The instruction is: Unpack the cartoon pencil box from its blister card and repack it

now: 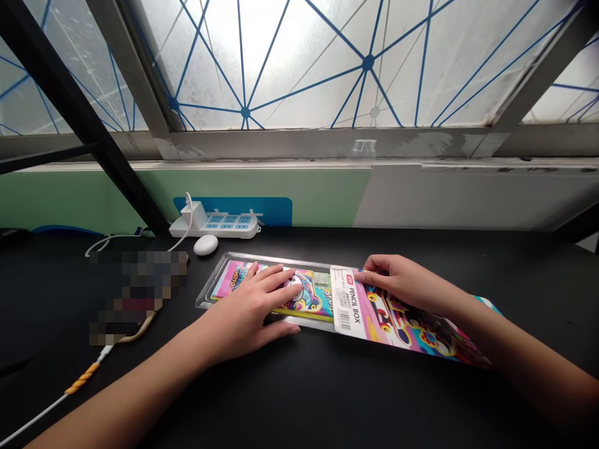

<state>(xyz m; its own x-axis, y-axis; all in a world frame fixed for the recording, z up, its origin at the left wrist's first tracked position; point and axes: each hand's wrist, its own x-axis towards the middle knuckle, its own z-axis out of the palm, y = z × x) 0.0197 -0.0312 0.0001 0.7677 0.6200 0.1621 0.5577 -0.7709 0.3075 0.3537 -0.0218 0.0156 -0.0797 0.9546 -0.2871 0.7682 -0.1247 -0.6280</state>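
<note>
A colourful pencil box (306, 299) lies in a clear plastic tray (210, 284) on the black table. My left hand (262, 293) rests flat on the box with its fingers spread. To the right, a printed cardboard sleeve (388, 312) labelled "PENCIL BOX" covers the right end of the tray. My right hand (397, 277) pinches the sleeve's upper edge near its white label, thumb on top and fingers curled behind. My right forearm hides part of the sleeve's far right end.
A white power strip (219, 227) with a plugged-in charger stands by the wall, with a white rounded case (206, 245) in front. At left lies a blurred-out phone-like device (140, 296) on a white cable (37, 418). A black slanted post (103, 143) rises at left.
</note>
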